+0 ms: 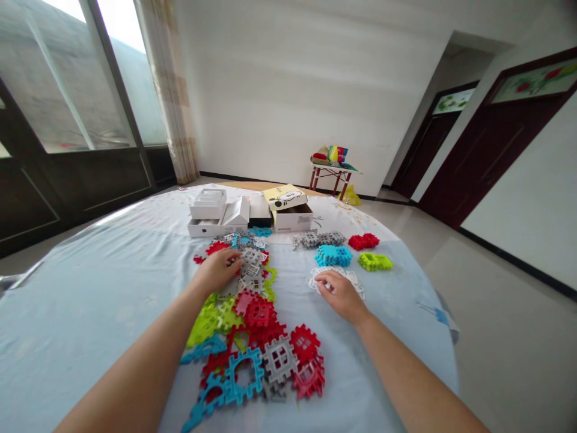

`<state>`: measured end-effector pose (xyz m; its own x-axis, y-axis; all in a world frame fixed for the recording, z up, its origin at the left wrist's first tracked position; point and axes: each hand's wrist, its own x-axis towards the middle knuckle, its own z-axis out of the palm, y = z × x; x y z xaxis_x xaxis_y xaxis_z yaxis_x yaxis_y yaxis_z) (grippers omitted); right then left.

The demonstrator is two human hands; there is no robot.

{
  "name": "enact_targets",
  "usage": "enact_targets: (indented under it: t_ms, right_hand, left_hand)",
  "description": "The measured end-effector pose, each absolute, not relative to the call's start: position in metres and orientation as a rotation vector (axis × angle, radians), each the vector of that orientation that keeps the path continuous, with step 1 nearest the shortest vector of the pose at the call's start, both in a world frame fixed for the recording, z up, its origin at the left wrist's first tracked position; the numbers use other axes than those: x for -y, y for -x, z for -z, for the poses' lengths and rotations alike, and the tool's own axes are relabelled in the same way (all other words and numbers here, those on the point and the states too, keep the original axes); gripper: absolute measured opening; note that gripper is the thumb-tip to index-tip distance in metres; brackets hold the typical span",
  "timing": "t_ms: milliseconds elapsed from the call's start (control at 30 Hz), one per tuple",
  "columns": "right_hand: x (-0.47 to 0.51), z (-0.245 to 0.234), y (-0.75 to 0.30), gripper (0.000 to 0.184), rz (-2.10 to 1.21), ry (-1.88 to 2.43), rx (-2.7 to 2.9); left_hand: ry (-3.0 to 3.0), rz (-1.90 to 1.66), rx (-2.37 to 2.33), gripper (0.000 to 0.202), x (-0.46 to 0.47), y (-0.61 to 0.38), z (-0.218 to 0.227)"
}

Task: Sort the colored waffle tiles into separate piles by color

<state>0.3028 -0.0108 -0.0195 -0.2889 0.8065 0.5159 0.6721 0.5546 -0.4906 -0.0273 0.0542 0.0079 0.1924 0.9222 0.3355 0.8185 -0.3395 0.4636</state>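
My left hand rests at the far part of a mixed heap of plastic interlocking building pieces, its slightly bent fingers apart over the grey pieces. My right hand is over a flat group of white window-like pieces, with thumb and index finger apart at its near left side. No held piece can be made out in either hand. Closer to me, the heap has red pieces, lime green pieces, a blue square frame and a grey window piece.
Sorted stacks lie beyond my right hand: blue pieces, lime green pieces, red pieces and grey pieces. White boxes and a yellow-lidded box stand at the back of the cloth-covered round table.
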Motion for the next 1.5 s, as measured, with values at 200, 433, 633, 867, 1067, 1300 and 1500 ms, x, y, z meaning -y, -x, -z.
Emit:
enact_targets:
  t_ms: [200,433,633,867,1067,1300,1500]
  right_hand:
    - [0.012,0.02,-0.304,0.018,-0.257,1.213,2.047]
    - [0.013,0.019,-0.303,0.018,-0.267,1.244,2.052]
    - [0.002,0.007,-0.282,0.018,-0.272,1.222,2.146]
    - [-0.031,0.001,-0.238,0.039,-0.281,1.237,2.189]
    - [-0.041,0.009,-0.229,0.044,-0.432,1.354,2.157]
    - [-0.046,-0.015,-0.266,0.046,-0.186,1.297,2.055]
    - [-0.088,-0.032,-0.33,0.045,-0.04,1.512,1.888]
  left_hand:
    - [-2.272,-0.722,-1.576,0.044,-0.044,-0.006,-0.01]
    - [-2.021,-0.787,-1.293,0.049,-0.037,-0.026,-0.021]
    - [-1.861,-1.043,-1.596,0.051,-0.052,0.011,-0.035]
    - [-1.695,-1.113,-2.027,0.045,-0.063,0.067,-0.021]
    - [-1.679,-1.056,-2.071,0.047,-0.071,0.074,0.002]
    - [-1.66,-1.011,-2.027,0.047,-0.069,0.064,0.005]
    - [-1.437,-1.278,-2.106,0.038,-0.073,0.084,0.014]
